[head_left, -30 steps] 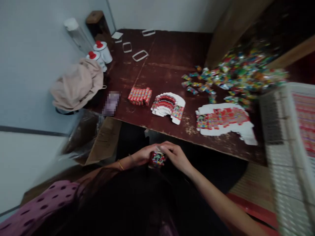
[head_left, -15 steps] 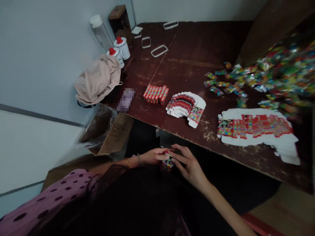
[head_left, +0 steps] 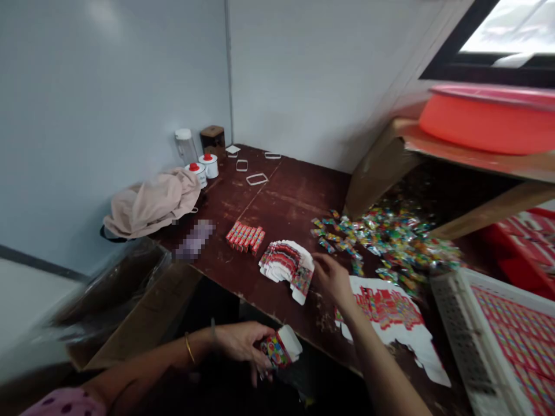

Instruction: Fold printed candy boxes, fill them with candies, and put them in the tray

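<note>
My left hand (head_left: 243, 345) is below the table edge, closed on a small colourful carton (head_left: 280, 349) with its white flap open. My right hand (head_left: 333, 278) is stretched out over the dark wooden table (head_left: 281, 199), fingers apart and holding nothing, near the pile of wrapped candies (head_left: 390, 242). It hovers between a fanned stack of flat carton blanks (head_left: 286, 266) and another spread of blanks (head_left: 390, 312). A row of finished red cartons (head_left: 245, 237) lies further left.
A beige cloth (head_left: 151, 202), two red-lidded jars (head_left: 204, 167) and a clear bottle (head_left: 185, 145) sit at the table's far left. A white crate of packed cartons (head_left: 503, 341) stands at right. A red basin (head_left: 485, 118) rests on a shelf. A cardboard box (head_left: 130, 306) is under the table's left.
My right hand has left the carton and reached up over the table toward the candies. My left hand keeps the carton, flap now open. The view has tilted upward.
</note>
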`<state>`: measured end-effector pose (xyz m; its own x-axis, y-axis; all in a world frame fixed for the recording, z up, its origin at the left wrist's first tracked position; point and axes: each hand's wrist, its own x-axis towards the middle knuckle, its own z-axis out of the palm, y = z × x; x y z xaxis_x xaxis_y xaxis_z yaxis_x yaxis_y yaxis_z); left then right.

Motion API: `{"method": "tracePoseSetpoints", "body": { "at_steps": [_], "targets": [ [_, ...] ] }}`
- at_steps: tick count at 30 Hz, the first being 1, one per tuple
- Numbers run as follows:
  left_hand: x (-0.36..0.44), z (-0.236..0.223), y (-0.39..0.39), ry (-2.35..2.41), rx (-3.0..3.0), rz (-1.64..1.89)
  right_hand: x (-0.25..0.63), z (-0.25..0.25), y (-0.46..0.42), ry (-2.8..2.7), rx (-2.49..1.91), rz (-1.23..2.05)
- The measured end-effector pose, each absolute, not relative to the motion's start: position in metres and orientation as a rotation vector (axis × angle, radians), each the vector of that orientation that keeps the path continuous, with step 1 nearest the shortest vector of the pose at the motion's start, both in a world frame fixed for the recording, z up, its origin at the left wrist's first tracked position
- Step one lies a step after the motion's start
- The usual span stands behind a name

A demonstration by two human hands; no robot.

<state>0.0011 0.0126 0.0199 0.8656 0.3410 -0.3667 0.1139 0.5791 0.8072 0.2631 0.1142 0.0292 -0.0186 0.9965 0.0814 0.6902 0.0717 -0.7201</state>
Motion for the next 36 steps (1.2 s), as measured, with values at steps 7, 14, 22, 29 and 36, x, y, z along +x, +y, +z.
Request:
{"method": "tracePoseSetpoints", "body": {
  "at_steps": [7,14,22,29,36],
  "targets": [
    [0.038,0.002,0.032,0.671,0.780,0.523,0.302,0.021,0.203,-1.709,-1.800,0.470],
    [0.022,0.003,0.053,0.862,0.877,0.447,0.266,0.051,0.103,-1.997,-1.365,1.027],
    [0.023,0.007,0.036,0.946,1.250,0.503,0.220,0.067,0.046,-2.174,-1.409,0.904],
    [0.012,0.011,0.029,0.905,0.921,0.508,0.201,0.034,0.017,-1.536,-1.365,0.968],
    [0.016,0.007,0.026,0.982,0.843,0.490,0.189,0.011,0.000,-0.665,-1.150,1.818]
  ]
}}
